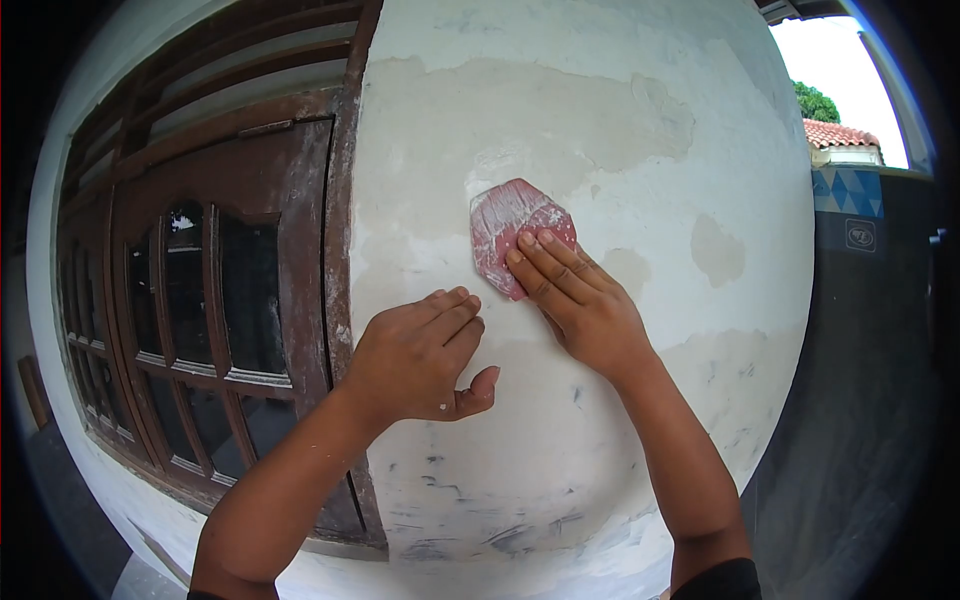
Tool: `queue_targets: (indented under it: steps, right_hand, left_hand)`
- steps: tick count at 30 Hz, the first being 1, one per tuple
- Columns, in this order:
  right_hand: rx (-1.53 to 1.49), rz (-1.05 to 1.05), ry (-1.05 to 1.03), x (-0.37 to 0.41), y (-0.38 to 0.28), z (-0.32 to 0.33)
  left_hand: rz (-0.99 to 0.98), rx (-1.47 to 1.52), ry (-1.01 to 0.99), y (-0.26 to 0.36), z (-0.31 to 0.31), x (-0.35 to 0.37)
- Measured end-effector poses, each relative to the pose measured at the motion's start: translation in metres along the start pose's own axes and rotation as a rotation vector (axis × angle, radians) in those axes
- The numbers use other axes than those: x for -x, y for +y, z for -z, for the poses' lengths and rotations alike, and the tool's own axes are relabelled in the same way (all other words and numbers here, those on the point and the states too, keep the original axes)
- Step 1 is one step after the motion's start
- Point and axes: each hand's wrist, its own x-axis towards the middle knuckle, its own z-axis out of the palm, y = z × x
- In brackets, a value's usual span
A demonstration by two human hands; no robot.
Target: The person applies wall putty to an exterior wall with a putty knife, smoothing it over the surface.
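A reddish-pink sheet (508,232), dusted with white powder, lies against the patchy white wall (440,130). My right hand (585,305) presses on its lower right part with the fingers laid flat and close together. The sheet's upper left part shows past the fingertips. To the lower left of the sheet, my left hand (425,355) is against or just in front of the wall, its fingers bent a little and its thumb apart. Nothing shows in my left hand. Beige patches surround the sheet on the wall.
A brown wooden window (308,230) with glass panes and slats fills the left side. Dark scuffs mark the lower wall. At the right are a dark surface (850,380), a blue patterned strip (848,192) and a tiled roof (838,134).
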Motion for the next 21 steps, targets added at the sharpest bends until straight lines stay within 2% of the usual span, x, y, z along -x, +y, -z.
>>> queue_targets:
  steps: [6,9,13,21]
  right_hand:
    - [0.027,-0.029,0.018,0.037,-0.006,0.018]
    - [0.034,-0.018,0.079,0.013,0.001,0.018]
    - [-0.003,0.009,0.035,-0.017,0.003,0.008]
    - [-0.008,-0.030,0.014,0.039,-0.013,0.010]
  left_hand:
    - [-0.005,-0.003,0.008,-0.001,0.000,0.001]
    - [0.000,0.001,0.006,-0.001,0.000,0.000]
    - [0.006,-0.007,0.005,0.000,-0.001,0.001]
    - [-0.007,-0.001,-0.010,-0.002,0.001,0.003]
